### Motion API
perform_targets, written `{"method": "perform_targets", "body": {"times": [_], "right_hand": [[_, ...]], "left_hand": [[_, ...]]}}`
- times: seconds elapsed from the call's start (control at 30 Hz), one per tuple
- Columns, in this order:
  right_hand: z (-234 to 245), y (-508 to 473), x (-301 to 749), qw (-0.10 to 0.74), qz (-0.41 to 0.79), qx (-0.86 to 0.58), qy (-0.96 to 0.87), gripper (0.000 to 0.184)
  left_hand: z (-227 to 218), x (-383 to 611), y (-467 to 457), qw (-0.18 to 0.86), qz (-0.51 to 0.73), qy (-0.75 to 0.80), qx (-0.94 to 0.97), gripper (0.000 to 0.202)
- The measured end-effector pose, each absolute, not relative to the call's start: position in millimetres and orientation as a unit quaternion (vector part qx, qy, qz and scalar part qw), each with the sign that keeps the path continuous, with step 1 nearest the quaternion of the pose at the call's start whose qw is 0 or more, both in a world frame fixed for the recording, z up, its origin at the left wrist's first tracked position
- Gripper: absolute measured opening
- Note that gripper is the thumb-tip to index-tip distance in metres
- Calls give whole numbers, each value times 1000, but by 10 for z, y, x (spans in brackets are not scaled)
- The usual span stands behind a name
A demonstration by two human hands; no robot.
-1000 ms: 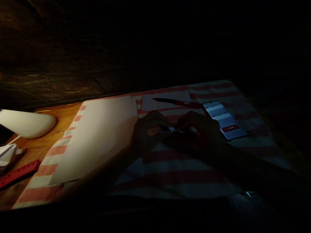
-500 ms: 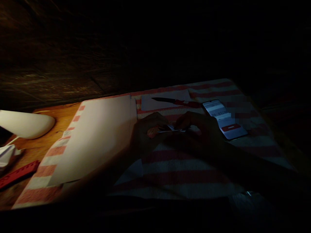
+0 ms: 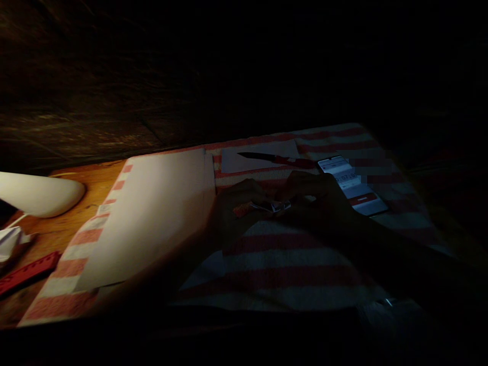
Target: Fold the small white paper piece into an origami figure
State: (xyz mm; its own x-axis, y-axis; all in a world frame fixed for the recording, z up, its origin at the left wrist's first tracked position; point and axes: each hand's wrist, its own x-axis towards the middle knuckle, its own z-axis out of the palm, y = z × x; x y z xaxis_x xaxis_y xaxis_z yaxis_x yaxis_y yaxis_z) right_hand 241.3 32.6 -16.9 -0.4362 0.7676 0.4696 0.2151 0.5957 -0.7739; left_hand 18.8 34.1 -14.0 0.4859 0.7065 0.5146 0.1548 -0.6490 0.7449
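Dim light falls on the striped cloth point(image 3: 290, 264), where near its far edge the left hand point(image 3: 232, 211) and right hand point(image 3: 320, 203) pinch a small paper piece point(image 3: 269, 206), probably light, thin and easily torn, best held at its ends.

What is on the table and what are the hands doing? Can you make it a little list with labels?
light: very dim
left hand: pinching a small piece of paper
right hand: pinching the same paper from the other side
cloth: red and white stripes, under the hands
big white sheet: lying to the left
scissors: beyond the hands, on a smaller sheet
phone: lit screen, right of the hands
red ruler: far left
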Motion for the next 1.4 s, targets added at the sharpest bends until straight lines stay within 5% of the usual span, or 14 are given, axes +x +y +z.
{"method": "perform_targets", "body": {"times": [0.8, 1.1, 1.4], "right_hand": [[-115, 291, 2421, 419, 392, -242, -782, 4], [-95, 261, 2346, 426, 358, -190, -809, 8], [5, 189, 2322, 419, 299, -182, -838, 16]], "left_hand": [[-164, 164, 340, 434, 366, 266, 779, 13], [-217, 123, 335, 636, 334, 251, 649, 39], [-200, 100, 353, 696, 270, 268, 609, 48]]}}
